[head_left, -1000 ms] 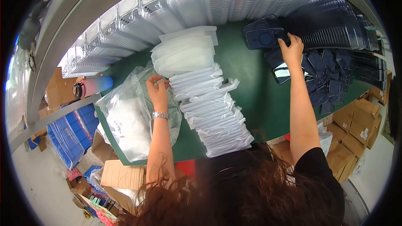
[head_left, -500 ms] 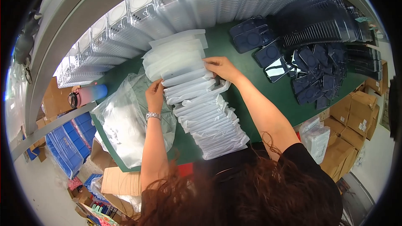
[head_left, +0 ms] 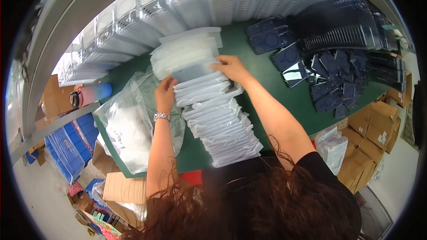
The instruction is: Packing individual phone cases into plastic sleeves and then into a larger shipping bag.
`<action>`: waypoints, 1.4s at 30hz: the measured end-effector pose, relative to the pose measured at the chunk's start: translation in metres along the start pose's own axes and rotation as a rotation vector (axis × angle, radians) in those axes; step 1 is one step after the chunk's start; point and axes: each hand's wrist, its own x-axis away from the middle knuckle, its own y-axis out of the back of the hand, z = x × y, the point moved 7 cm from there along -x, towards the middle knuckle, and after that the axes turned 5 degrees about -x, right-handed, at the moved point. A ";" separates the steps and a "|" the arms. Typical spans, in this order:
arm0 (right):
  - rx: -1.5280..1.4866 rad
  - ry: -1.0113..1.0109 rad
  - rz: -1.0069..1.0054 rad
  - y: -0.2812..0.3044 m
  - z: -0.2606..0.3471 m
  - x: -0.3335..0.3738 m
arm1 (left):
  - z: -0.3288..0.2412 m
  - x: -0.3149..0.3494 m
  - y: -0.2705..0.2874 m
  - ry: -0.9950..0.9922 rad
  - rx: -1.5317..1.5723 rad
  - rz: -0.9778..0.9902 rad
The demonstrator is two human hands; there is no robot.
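Right hand (head_left: pixel 231 69), off the dark phone cases (head_left: pixel 329 80) at 2 o'clock since a second ago, is now pinching a white pouch (head_left: pixel 195 69) atop the fanned pouch row (head_left: pixel 218 115) at counter (head_left: pixel 267 93) centre; left hand (head_left: pixel 165 92) fingers are gripping its other edge.

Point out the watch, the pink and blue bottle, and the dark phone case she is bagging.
wristwatch (head_left: pixel 161 116), head view, metal band.
pink and blue bottle (head_left: pixel 91 94), head view, body.
dark phone case (head_left: pixel 192 72), head view, bagged face.
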 end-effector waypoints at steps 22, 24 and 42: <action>0.152 0.115 -0.019 0.064 0.011 0.001 | -0.013 0.006 -0.017 0.134 -0.071 -0.105; 0.110 0.082 -0.112 0.086 0.020 0.009 | 0.012 0.008 -0.003 0.223 0.088 -0.098; -0.106 0.029 0.050 0.030 0.002 0.032 | -0.014 0.028 -0.015 -0.050 0.200 0.177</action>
